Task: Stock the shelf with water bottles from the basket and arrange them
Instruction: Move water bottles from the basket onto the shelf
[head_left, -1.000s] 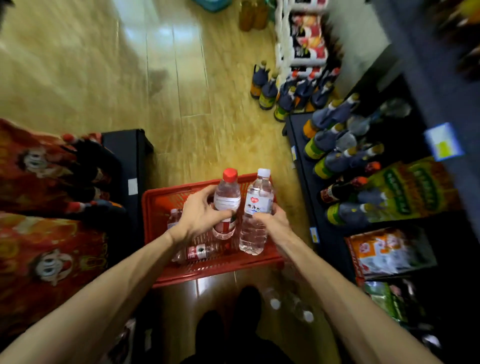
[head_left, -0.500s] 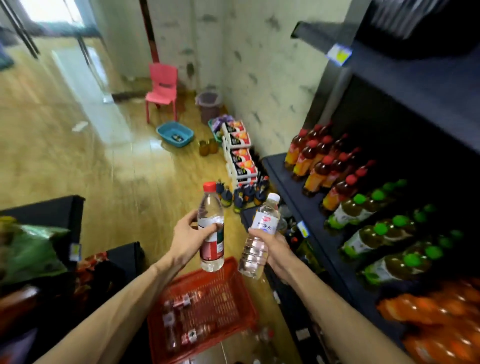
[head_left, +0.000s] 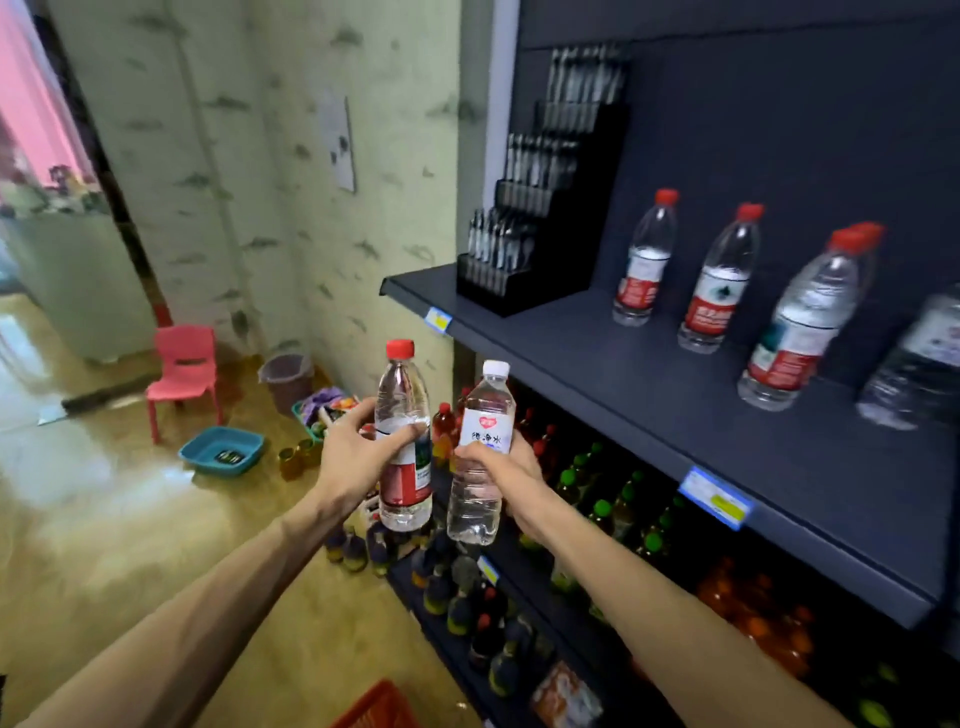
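A corner of the red basket (head_left: 382, 707) shows at the bottom edge, on the floor beside the shelving. Above it, two bare forearms reach forward. The left hand (head_left: 358, 457) grips a red-capped water bottle (head_left: 403, 441), fingers and thumb curled round its labelled middle; the right hand (head_left: 506, 467) grips a white-capped water bottle (head_left: 480, 452) from behind, fingers wrapped across its label. Both bottles are upright, just beside each other, held in the air in front of the dark shelf (head_left: 649, 395) and below its front edge. On that shelf stand four red-capped water bottles (head_left: 719, 280) in a loose row toward the back, with a blurred larger bottle (head_left: 919, 358) at the right edge and a black stepped display rack (head_left: 535, 218) at the left end. Blue price tags (head_left: 716, 498) hang on the shelf's lip. Lower shelves carry green-capped and red-capped drink bottles (head_left: 602, 499). Farther off, by the papered wall, are a pink child's chair (head_left: 184, 371), a blue basin (head_left: 222, 450) and a bucket (head_left: 287, 375).
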